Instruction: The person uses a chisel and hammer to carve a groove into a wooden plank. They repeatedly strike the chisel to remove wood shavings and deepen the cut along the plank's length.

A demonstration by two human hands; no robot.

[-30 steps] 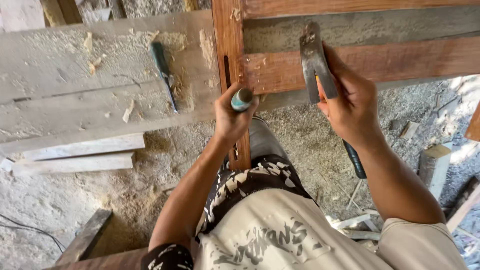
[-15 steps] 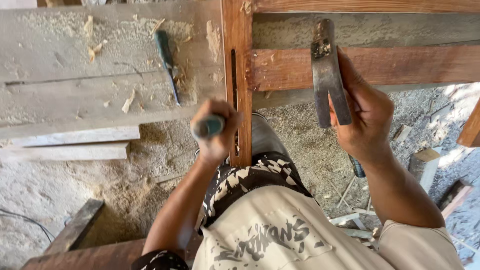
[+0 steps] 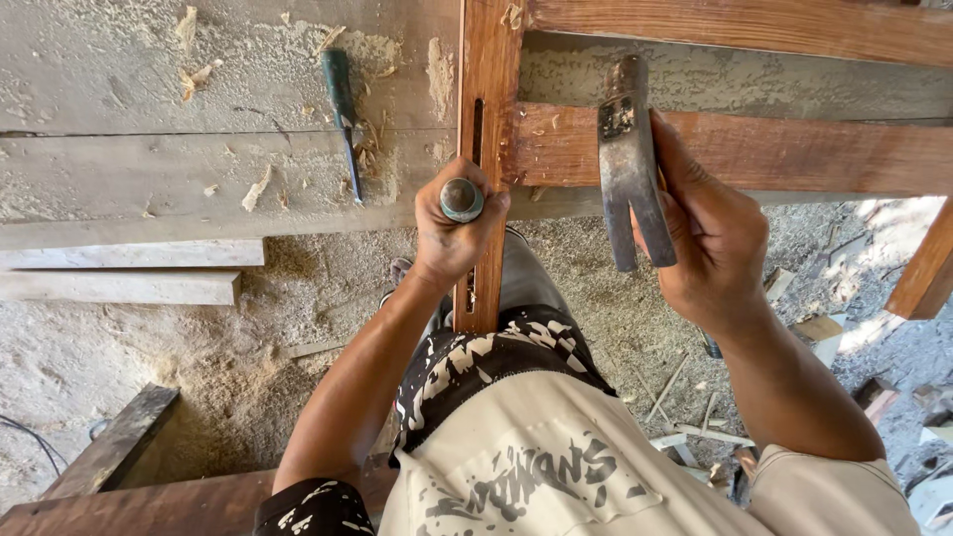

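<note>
Left hand: your left hand [image 3: 452, 223] was wrapped in a fist around a chisel [image 3: 462, 200], fingers pressed together on its handle; only the round metal-ringed butt showed, facing the camera.
Chisel position: it stood upright over the reddish upright rail [image 3: 486, 89], at the lower end of a narrow dark slot [image 3: 476, 134] cut into that rail.
Right hand: your right hand [image 3: 710, 233] gripped a claw hammer [image 3: 627, 159] close under its head, fingers curled tight; the handle was hidden behind the palm.
Hammer position: the head hung over the reddish cross rail [image 3: 754, 149], just right of the chisel and apart from it, claw pointing toward you.
Change from 0.5 s before: your left fist had moved up the rail, from below the slot to its lower end; the hammer had kept to much the same place above the cross rail.
Change from 1 s before: the chisel butt was again near where it had been then.
Nearby: a second chisel with a green handle [image 3: 340, 94] lay untouched on the grey plank bench [image 3: 149, 169], among wood shavings [image 3: 256, 189], as in both earlier views.
Ground: sawdust-covered earth lay below.
</note>
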